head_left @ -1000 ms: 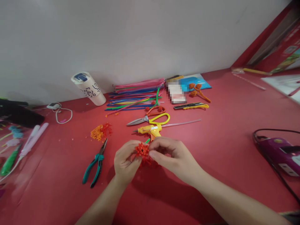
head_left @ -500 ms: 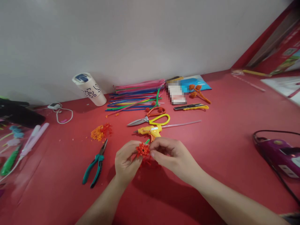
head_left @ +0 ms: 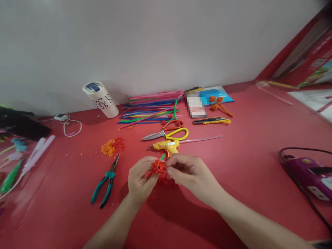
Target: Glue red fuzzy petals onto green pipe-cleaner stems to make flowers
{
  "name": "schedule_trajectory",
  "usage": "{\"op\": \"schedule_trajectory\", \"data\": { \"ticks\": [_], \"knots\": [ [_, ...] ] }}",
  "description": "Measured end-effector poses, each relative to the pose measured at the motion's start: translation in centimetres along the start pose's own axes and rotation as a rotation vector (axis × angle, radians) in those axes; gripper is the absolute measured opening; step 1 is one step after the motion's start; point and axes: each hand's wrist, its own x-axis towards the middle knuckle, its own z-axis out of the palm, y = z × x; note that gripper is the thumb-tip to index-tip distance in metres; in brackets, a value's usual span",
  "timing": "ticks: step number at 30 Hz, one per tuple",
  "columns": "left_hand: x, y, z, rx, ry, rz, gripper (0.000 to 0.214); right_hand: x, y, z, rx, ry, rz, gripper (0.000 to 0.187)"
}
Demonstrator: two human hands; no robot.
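A small red fuzzy flower [head_left: 158, 166] made of pipe cleaner sits between both my hands, just above the red table [head_left: 233, 155]. My left hand [head_left: 140, 180] is closed on its left side, fingers curled round it. My right hand [head_left: 190, 174] pinches its right side with thumb and fingertips. A green stem end shows just behind the flower. Right behind my hands lies a yellow glue gun [head_left: 167, 145].
Yellow-handled scissors [head_left: 166, 133], a bundle of coloured pipe cleaners [head_left: 150, 107], a white cup [head_left: 101, 98], teal pliers [head_left: 105, 181], orange-red scraps [head_left: 112, 146], a yellow utility knife [head_left: 211, 120] and orange pipe-cleaner flowers [head_left: 218, 103] lie around. A purple device [head_left: 308, 171] with a black cord is at right.
Both hands keep hold of the red flower and shift only slightly; the fingers work at it in place. The view has tilted a little.
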Motion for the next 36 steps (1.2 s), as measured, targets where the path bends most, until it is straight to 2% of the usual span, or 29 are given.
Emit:
{"op": "schedule_trajectory", "data": {
  "ticks": [25,36],
  "knots": [
    [0.09,-0.34,0.10,0.040,-0.007,0.020,0.009,0.17,0.31,-0.09,-0.005,-0.004,0.055,0.012],
    [0.16,-0.22,0.18,0.030,-0.008,0.008,0.009,0.16,0.38,-0.17,-0.031,-0.005,0.020,0.012]
  ]
}}
